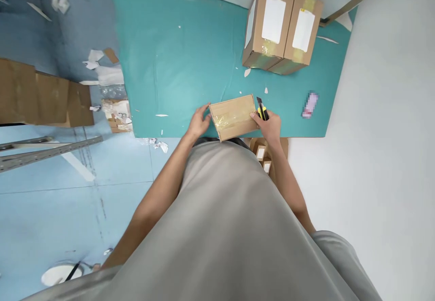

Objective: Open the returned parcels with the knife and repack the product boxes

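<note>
A small cardboard box (234,116) with clear tape across its top lies at the near edge of the teal table mat (176,60). My left hand (200,122) holds the box's left end, fingers curled against it. My right hand (270,124) presses against the box's right end and grips a yellow and black utility knife (262,109), its blade end pointing away from me.
Two taped cardboard boxes (282,26) with white labels stand at the back right of the mat. A small pink object (310,104) lies to the right. Small boxes (263,153) sit below the table edge. Cardboard sheets (44,94) and paper scraps litter the blue floor on the left.
</note>
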Demonstrator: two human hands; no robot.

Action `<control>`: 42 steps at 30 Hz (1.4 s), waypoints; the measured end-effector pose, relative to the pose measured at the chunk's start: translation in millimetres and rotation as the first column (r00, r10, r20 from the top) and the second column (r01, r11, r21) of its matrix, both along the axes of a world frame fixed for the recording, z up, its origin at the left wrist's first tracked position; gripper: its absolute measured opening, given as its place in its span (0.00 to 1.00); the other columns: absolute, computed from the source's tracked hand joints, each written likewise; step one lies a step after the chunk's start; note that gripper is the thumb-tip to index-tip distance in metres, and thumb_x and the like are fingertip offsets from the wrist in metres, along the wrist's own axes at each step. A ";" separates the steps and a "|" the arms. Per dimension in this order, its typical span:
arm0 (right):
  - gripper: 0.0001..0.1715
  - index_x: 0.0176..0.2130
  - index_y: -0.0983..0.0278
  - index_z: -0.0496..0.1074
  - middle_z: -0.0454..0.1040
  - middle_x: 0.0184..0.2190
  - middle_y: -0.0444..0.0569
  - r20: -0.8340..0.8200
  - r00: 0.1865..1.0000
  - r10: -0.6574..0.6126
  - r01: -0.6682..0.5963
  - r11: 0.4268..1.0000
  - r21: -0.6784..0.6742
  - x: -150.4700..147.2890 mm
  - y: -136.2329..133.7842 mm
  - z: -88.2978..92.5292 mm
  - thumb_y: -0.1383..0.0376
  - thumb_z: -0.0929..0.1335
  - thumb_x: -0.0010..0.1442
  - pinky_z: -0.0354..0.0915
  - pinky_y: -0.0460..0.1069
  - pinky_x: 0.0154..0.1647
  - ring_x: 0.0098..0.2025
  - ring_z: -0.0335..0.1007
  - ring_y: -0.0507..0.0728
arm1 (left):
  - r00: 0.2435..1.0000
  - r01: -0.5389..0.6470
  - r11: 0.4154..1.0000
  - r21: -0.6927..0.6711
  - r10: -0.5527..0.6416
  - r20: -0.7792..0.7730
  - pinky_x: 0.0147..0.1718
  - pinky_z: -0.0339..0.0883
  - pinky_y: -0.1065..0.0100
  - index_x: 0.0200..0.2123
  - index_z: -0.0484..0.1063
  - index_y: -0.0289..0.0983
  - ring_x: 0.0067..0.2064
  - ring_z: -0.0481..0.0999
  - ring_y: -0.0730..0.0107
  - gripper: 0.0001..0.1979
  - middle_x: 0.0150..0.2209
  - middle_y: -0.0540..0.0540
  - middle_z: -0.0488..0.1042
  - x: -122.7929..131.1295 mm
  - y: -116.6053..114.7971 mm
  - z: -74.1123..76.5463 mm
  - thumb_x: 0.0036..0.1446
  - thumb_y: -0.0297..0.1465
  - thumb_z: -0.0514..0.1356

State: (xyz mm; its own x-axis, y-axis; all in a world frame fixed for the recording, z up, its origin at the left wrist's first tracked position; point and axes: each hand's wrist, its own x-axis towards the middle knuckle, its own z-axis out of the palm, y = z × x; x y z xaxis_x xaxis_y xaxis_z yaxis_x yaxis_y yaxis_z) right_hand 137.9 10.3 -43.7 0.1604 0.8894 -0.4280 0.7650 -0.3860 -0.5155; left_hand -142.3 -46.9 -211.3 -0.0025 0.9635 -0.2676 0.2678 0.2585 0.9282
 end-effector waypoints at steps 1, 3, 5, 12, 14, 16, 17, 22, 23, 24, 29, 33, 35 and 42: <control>0.21 0.43 0.61 0.82 0.83 0.36 0.51 0.061 0.998 0.035 -0.037 0.999 0.026 -4.1 -1.7 0.3 0.46 0.75 0.68 0.75 0.54 0.46 0.38 0.78 0.61 | 0.999 -0.051 0.999 -0.002 0.051 -0.004 0.66 0.77 0.48 0.67 0.79 0.41 0.68 0.80 0.50 0.25 0.66 0.35 0.80 -4.6 4.5 14.1 0.73 0.43 0.59; 0.23 0.50 0.62 0.82 0.85 0.47 0.58 0.153 0.986 0.065 -0.079 0.993 0.084 -10.8 -6.8 4.2 0.46 0.73 0.71 0.75 0.58 0.54 0.48 0.80 0.65 | 0.997 -0.077 0.997 0.013 0.076 0.025 0.63 0.80 0.52 0.62 0.83 0.41 0.63 0.83 0.52 0.23 0.62 0.38 0.83 -11.8 15.3 45.3 0.77 0.44 0.56; 0.28 0.61 0.63 0.78 0.84 0.56 0.63 0.185 0.982 0.049 -0.072 0.990 0.121 -16.7 -15.3 12.9 0.46 0.70 0.74 0.74 0.61 0.59 0.56 0.80 0.68 | 0.999 -0.034 0.999 0.020 0.033 0.041 0.61 0.81 0.53 0.56 0.86 0.40 0.58 0.85 0.53 0.19 0.57 0.40 0.86 -15.6 26.4 74.2 0.74 0.44 0.61; 0.29 0.72 0.61 0.70 0.86 0.54 0.60 0.148 0.943 0.297 -0.288 0.954 -0.077 -59.1 -67.9 51.7 0.54 0.57 0.84 0.76 0.57 0.51 0.52 0.85 0.67 | 0.993 0.053 0.998 0.030 -0.056 0.104 0.57 0.85 0.50 0.46 0.88 0.38 0.49 0.86 0.55 0.13 0.47 0.43 0.87 -12.7 42.8 103.4 0.63 0.40 0.73; 0.30 0.73 0.62 0.72 0.87 0.55 0.59 0.135 0.903 0.407 -0.393 0.912 -0.120 -75.4 -77.9 54.0 0.54 0.58 0.85 0.76 0.56 0.51 0.52 0.86 0.67 | 0.992 0.054 0.998 0.032 -0.058 0.115 0.57 0.85 0.50 0.48 0.88 0.39 0.50 0.86 0.54 0.14 0.48 0.43 0.86 -10.7 42.7 99.2 0.61 0.38 0.74; 0.31 0.75 0.64 0.71 0.87 0.58 0.61 0.176 0.869 0.463 -0.441 0.884 -0.152 -89.2 -82.5 52.2 0.55 0.58 0.85 0.76 0.56 0.53 0.54 0.87 0.68 | 0.992 0.056 0.998 0.036 -0.059 0.115 0.58 0.85 0.48 0.49 0.87 0.39 0.52 0.86 0.53 0.14 0.48 0.43 0.86 -9.4 43.1 95.0 0.62 0.37 0.74; 0.32 0.76 0.65 0.71 0.87 0.60 0.62 0.202 0.857 0.474 -0.446 0.879 -0.171 -94.6 -83.2 50.6 0.56 0.58 0.85 0.76 0.56 0.54 0.54 0.87 0.68 | 0.991 0.057 0.998 0.038 -0.061 0.116 0.59 0.84 0.48 0.49 0.87 0.39 0.53 0.86 0.52 0.14 0.48 0.43 0.86 -9.3 43.6 93.0 0.63 0.37 0.73; 0.33 0.78 0.62 0.69 0.87 0.60 0.60 0.275 0.845 0.458 -0.413 0.887 -0.209 -108.3 -82.0 45.5 0.55 0.57 0.86 0.76 0.55 0.53 0.55 0.87 0.68 | 0.988 0.062 0.997 0.049 -0.068 0.142 0.61 0.82 0.47 0.49 0.87 0.38 0.54 0.85 0.51 0.13 0.48 0.43 0.85 -11.3 47.0 85.2 0.63 0.36 0.73; 0.33 0.78 0.62 0.70 0.87 0.60 0.59 0.276 0.848 0.453 -0.410 0.890 -0.201 -109.4 -81.6 45.7 0.55 0.57 0.86 0.76 0.55 0.53 0.55 0.87 0.68 | 0.987 0.065 0.997 0.050 -0.072 0.145 0.61 0.82 0.47 0.49 0.87 0.38 0.54 0.85 0.51 0.13 0.48 0.43 0.86 -11.7 47.4 84.3 0.63 0.36 0.73; 0.33 0.78 0.62 0.70 0.87 0.59 0.59 0.272 0.851 0.448 -0.408 0.892 -0.194 -110.2 -81.2 46.1 0.55 0.57 0.86 0.76 0.55 0.53 0.54 0.87 0.68 | 0.987 0.070 0.996 0.052 -0.076 0.144 0.61 0.82 0.47 0.49 0.87 0.38 0.54 0.85 0.51 0.13 0.48 0.43 0.86 -12.1 47.9 83.6 0.63 0.36 0.72; 0.32 0.78 0.62 0.71 0.88 0.57 0.59 0.242 0.867 0.437 -0.396 0.896 -0.198 -113.4 -81.4 48.7 0.56 0.58 0.85 0.76 0.55 0.54 0.55 0.87 0.68 | 0.988 0.085 0.993 0.080 -0.094 0.125 0.62 0.81 0.47 0.49 0.87 0.37 0.54 0.86 0.50 0.13 0.48 0.42 0.87 -12.9 50.3 81.5 0.63 0.36 0.72; 0.33 0.78 0.62 0.70 0.86 0.62 0.59 0.264 0.862 0.433 -0.393 0.899 -0.191 -116.1 -85.4 46.6 0.57 0.58 0.85 0.76 0.56 0.56 0.57 0.86 0.68 | 0.985 0.081 0.993 0.084 -0.092 0.144 0.63 0.81 0.47 0.49 0.87 0.38 0.55 0.86 0.50 0.14 0.49 0.42 0.88 -13.0 51.7 77.2 0.62 0.36 0.73; 0.33 0.79 0.63 0.69 0.85 0.64 0.60 0.273 0.852 0.447 -0.408 0.893 -0.188 -117.4 -85.1 45.5 0.57 0.57 0.85 0.75 0.56 0.57 0.59 0.85 0.69 | 0.985 0.076 0.993 0.088 -0.088 0.147 0.63 0.80 0.46 0.49 0.87 0.38 0.55 0.86 0.50 0.13 0.49 0.42 0.88 -12.6 51.7 74.7 0.62 0.36 0.73; 0.31 0.77 0.66 0.70 0.87 0.57 0.62 0.306 0.814 0.494 -0.427 0.866 -0.261 -130.4 -74.2 57.5 0.61 0.57 0.85 0.73 0.56 0.58 0.58 0.83 0.69 | 0.995 0.022 0.996 0.089 -0.031 0.091 0.62 0.81 0.52 0.48 0.87 0.38 0.53 0.87 0.53 0.12 0.48 0.42 0.88 -7.5 49.1 75.3 0.62 0.35 0.71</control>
